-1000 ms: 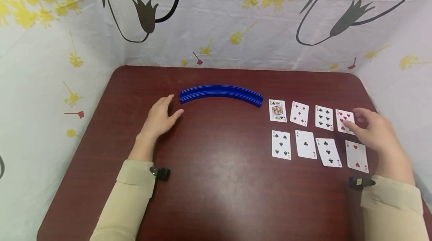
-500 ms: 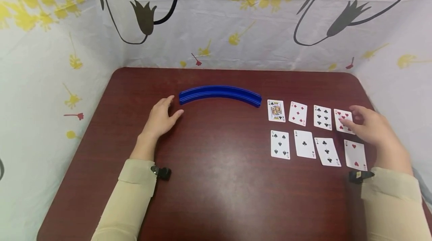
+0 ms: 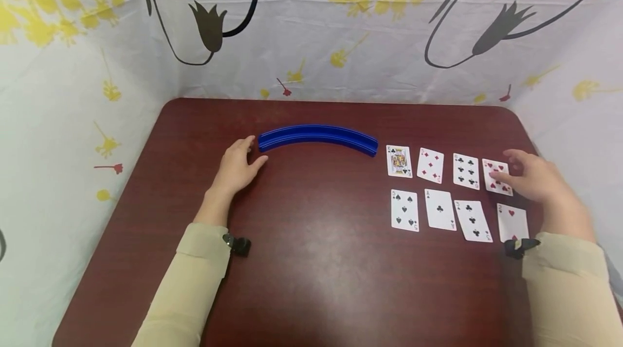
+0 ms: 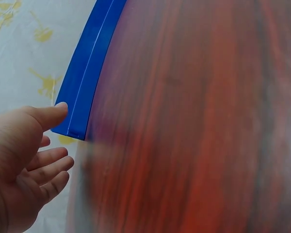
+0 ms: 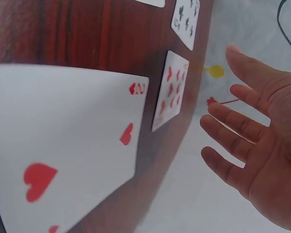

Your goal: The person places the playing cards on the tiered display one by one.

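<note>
A blue curved card holder (image 3: 316,133) lies on the far middle of the table. My left hand (image 3: 237,166) is at its left end, fingers relaxed, holding nothing; in the left wrist view the thumb overlaps the end of the holder. Over at the right, my right hand (image 3: 537,179) hovers by a hearts card (image 3: 495,183), thumb overlapping it in the head view. In the right wrist view that palm (image 5: 281,150) is bare, with loosely spread fingers. Nearer me lies the two of hearts (image 3: 511,220), its lower edge partly behind the wrist camera.
Face-up cards form two rows: king of clubs (image 3: 399,161), five of diamonds (image 3: 430,165) and six of clubs (image 3: 465,171) behind; five of spades (image 3: 404,210), ace of clubs (image 3: 440,209) and three of clubs (image 3: 473,221) in front. A patterned white cloth (image 3: 302,39) surrounds the table (image 3: 316,260).
My right hand and cuff have edged slightly away from me, and the wrist camera now overlaps the two of hearts. The left hand has shifted a little right. Cards and holder stay put.
</note>
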Demonstrator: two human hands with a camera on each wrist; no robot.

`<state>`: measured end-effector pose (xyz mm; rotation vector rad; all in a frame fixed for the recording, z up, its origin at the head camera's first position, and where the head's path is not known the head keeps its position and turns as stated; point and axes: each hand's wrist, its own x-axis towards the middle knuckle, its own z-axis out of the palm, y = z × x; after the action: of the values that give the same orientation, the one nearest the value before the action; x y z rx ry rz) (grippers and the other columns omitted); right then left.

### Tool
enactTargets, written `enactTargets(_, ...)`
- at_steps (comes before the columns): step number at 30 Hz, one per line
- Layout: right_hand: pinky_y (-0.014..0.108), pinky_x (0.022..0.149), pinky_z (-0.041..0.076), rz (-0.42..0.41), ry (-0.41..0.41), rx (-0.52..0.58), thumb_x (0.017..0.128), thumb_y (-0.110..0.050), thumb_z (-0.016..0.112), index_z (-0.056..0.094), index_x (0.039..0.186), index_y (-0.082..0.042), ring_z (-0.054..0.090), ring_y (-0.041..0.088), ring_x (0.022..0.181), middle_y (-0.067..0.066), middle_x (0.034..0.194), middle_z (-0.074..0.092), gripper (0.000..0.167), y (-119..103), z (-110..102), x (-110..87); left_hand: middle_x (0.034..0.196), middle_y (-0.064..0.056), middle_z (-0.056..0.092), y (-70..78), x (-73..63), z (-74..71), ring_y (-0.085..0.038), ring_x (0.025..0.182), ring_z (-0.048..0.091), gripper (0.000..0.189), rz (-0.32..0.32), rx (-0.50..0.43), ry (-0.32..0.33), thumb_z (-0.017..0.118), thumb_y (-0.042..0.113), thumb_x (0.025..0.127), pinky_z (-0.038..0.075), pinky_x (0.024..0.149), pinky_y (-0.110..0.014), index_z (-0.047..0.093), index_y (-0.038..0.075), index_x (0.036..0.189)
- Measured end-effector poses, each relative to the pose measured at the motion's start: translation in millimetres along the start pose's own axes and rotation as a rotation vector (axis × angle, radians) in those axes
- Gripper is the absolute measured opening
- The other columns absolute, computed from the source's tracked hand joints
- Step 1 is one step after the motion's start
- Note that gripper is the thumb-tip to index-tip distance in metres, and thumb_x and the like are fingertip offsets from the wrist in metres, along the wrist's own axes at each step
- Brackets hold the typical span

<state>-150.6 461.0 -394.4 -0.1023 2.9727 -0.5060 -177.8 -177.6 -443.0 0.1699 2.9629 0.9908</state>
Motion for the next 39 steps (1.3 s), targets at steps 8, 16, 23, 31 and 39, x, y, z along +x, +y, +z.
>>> enactTargets(8,0.072,0.096,0.031,0.020,-0.031,-0.005,0.100,-0.028,0.063,0.039,0.136,0.016,0.042,0.062,0.116,0.046,0.124,0.047,0.062,8,5,3.0,0.138,-0.022,0.054,1.9,7.3,2.4,-0.036,0.120,0.057,0.065,0.008,-0.017,0.020,0.067,0.027,0.099,0.044,0.105,-0.051,0.040,-0.003,0.151)
enactTargets(16,0.072,0.096,0.031,0.040,-0.048,0.010,0.098,-0.029,0.065,0.036,0.138,0.015,0.041,0.062,0.116,0.046,0.124,0.046,0.067,16,9,4.9,0.135,-0.022,0.058,2.3,13.0,1.5,-0.036,0.111,0.061,0.062,0.022,-0.001,0.043,0.066,0.027,0.100,0.047,0.098,-0.051,0.044,-0.005,0.148)
enactTargets(23,0.071,0.097,0.031,0.048,-0.066,0.005,0.090,-0.032,0.077,0.033,0.140,0.015,0.041,0.063,0.117,0.048,0.124,0.045,0.081,25,13,5.6,0.133,-0.020,0.059,0.6,15.6,4.5,-0.034,0.108,0.061,0.059,0.021,0.002,0.051,0.066,0.027,0.100,0.048,0.096,-0.050,0.047,-0.003,0.147)
enactTargets(31,0.070,0.098,0.031,0.053,-0.074,0.033,0.083,-0.034,0.084,0.032,0.142,0.015,0.042,0.061,0.119,0.048,0.127,0.044,0.093,31,12,7.8,0.132,-0.019,0.060,1.5,17.0,4.1,-0.032,0.106,0.061,0.056,0.014,-0.012,0.059,0.066,0.026,0.100,0.049,0.095,-0.048,0.048,-0.002,0.146)
enactTargets(39,0.071,0.098,0.030,0.076,-0.087,0.028,0.079,-0.033,0.088,0.034,0.141,0.014,0.041,0.061,0.118,0.046,0.127,0.045,0.094,31,11,8.7,0.130,-0.019,0.060,1.8,19.3,5.9,-0.032,0.105,0.060,0.056,0.004,-0.002,0.059,0.067,0.026,0.100,0.049,0.096,-0.049,0.050,-0.001,0.145)
